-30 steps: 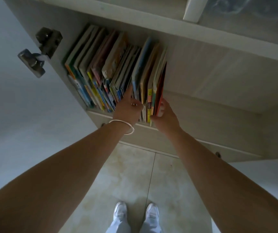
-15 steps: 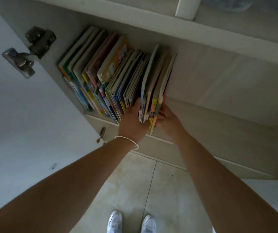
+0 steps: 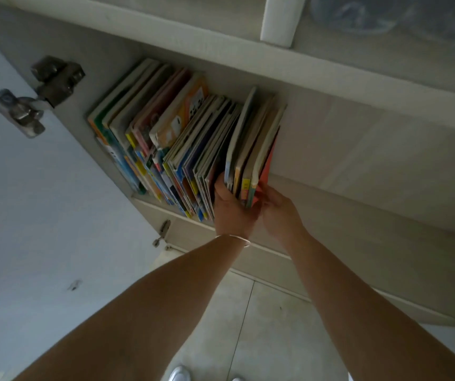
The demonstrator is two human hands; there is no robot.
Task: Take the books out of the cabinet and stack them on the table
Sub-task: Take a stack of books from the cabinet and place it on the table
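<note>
pale floor tiles (image 3: 248, 325) and white shoes (image 3: 178, 375) sit below a person's two bare arms reaching up into an open cabinet (image 3: 358, 149). a thin bangle (image 3: 237, 239) circles the left wrist. the left hand (image 3: 232, 207) has its fingers wedged into the gap in a row of upright picture books, its grip clenched on the near side of a small bundle (image 3: 254, 149) at the row's right end; the right hand (image 3: 278, 213) pinches the same bundle's far side at the red cover. the remaining books (image 3: 166, 138) lean leftward on the shelf, beside the door hinge (image 3: 39, 92). no bench is in view. done well, the pull likely needs even squeeze from both sides, low on the spines, drawing straight out so inner books do not slip and the leaning row does not topple into the gap.
</note>
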